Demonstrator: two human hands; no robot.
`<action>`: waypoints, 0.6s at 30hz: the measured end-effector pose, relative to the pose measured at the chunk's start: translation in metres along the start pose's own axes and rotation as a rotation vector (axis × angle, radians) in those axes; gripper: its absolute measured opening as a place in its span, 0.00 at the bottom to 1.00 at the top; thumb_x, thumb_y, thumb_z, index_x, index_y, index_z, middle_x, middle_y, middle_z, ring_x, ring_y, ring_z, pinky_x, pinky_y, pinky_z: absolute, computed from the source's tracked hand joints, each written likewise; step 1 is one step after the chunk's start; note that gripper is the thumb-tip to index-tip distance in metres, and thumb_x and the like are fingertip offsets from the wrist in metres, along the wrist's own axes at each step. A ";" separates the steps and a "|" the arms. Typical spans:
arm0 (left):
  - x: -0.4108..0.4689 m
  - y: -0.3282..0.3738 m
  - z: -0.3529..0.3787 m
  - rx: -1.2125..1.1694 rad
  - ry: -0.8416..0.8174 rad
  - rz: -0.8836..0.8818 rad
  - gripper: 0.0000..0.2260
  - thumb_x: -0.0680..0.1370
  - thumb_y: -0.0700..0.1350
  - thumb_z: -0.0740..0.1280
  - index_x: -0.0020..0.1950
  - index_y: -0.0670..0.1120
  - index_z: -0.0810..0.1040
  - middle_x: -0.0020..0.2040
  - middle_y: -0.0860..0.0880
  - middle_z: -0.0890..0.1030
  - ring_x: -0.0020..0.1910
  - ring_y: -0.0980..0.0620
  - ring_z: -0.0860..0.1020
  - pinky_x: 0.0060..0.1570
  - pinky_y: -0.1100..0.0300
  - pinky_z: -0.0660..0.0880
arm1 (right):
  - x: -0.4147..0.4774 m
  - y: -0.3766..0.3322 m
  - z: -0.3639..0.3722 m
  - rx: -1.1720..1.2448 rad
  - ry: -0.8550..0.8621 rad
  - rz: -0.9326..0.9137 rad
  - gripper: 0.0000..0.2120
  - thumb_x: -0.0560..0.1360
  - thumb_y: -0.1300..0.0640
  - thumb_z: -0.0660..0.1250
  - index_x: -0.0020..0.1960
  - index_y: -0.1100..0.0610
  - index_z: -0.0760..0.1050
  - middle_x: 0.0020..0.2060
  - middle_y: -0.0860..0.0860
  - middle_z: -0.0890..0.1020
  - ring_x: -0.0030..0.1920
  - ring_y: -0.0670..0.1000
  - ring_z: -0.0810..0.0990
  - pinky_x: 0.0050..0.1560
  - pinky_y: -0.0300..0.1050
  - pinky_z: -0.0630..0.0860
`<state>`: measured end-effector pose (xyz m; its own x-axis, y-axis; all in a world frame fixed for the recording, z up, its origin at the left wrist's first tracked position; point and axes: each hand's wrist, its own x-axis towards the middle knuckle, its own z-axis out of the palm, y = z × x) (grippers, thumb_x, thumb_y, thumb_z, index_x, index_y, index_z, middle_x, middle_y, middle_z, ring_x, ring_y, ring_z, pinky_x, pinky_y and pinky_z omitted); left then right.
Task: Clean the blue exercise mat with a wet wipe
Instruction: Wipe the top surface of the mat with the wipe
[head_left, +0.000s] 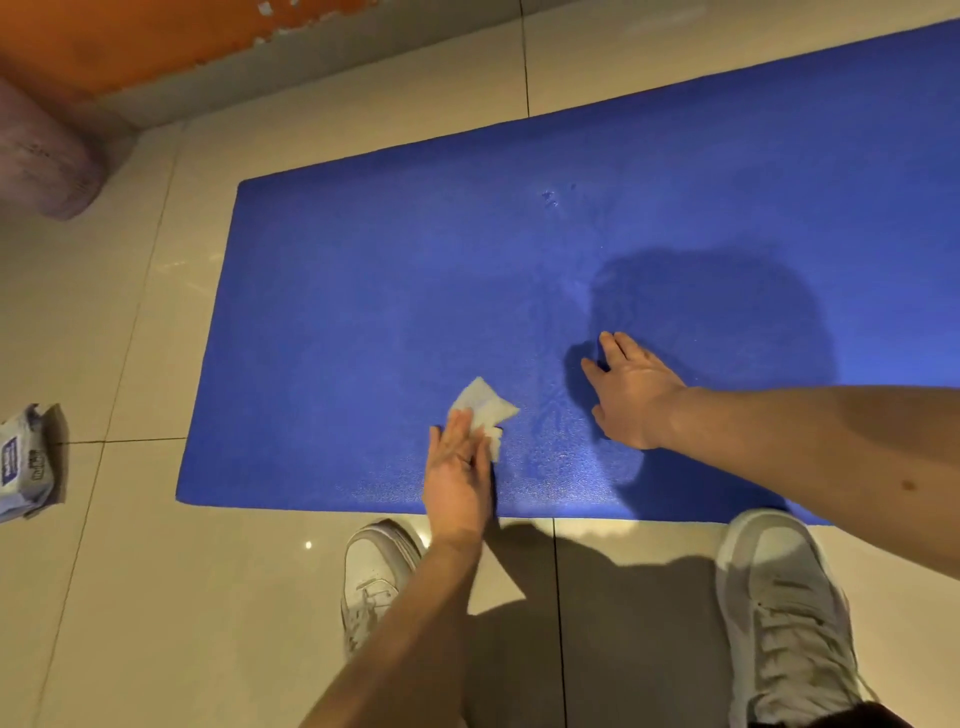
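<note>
The blue exercise mat (395, 270) lies flat on the tiled floor, stretching from the centre to the upper right. A crumpled white wet wipe (485, 408) sits on the mat near its front edge. My left hand (460, 478) presses on the wipe's near side with straight fingers. My right hand (631, 392) rests flat on the mat just to the right of the wipe, fingers spread and holding nothing. A damp sheen shows on the mat between the two hands.
A pack of wet wipes (26, 462) lies on the floor at the left edge. A purple rolled cushion (41, 161) sits at the upper left by an orange wall. My two white shoes (376, 577) (779, 613) stand on the tiles just in front of the mat.
</note>
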<state>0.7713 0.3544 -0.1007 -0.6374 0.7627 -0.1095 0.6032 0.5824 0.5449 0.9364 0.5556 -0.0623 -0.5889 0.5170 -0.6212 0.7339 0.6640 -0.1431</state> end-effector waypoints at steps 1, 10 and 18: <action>0.007 -0.010 -0.011 0.019 0.045 -0.113 0.14 0.83 0.50 0.62 0.66 0.48 0.80 0.71 0.55 0.74 0.78 0.53 0.60 0.73 0.54 0.65 | -0.002 0.000 0.001 -0.006 -0.001 -0.007 0.37 0.82 0.49 0.59 0.83 0.56 0.43 0.81 0.61 0.38 0.81 0.61 0.38 0.81 0.53 0.46; 0.003 -0.020 0.000 -0.077 0.143 -0.353 0.19 0.83 0.54 0.62 0.71 0.48 0.76 0.74 0.54 0.72 0.77 0.51 0.63 0.72 0.51 0.67 | -0.008 0.004 0.008 -0.054 0.011 -0.010 0.38 0.82 0.50 0.60 0.83 0.56 0.42 0.81 0.60 0.39 0.81 0.61 0.39 0.80 0.53 0.47; -0.053 0.012 0.020 -0.036 -0.084 0.106 0.14 0.84 0.47 0.61 0.65 0.47 0.81 0.73 0.57 0.67 0.76 0.62 0.60 0.79 0.57 0.53 | -0.007 -0.006 0.021 -0.055 0.017 -0.028 0.37 0.82 0.50 0.60 0.83 0.57 0.43 0.81 0.61 0.40 0.81 0.62 0.39 0.79 0.54 0.47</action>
<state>0.8215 0.3268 -0.1055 -0.5281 0.8410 -0.1180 0.6464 0.4881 0.5865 0.9435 0.5369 -0.0730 -0.6148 0.5064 -0.6046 0.6976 0.7068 -0.1173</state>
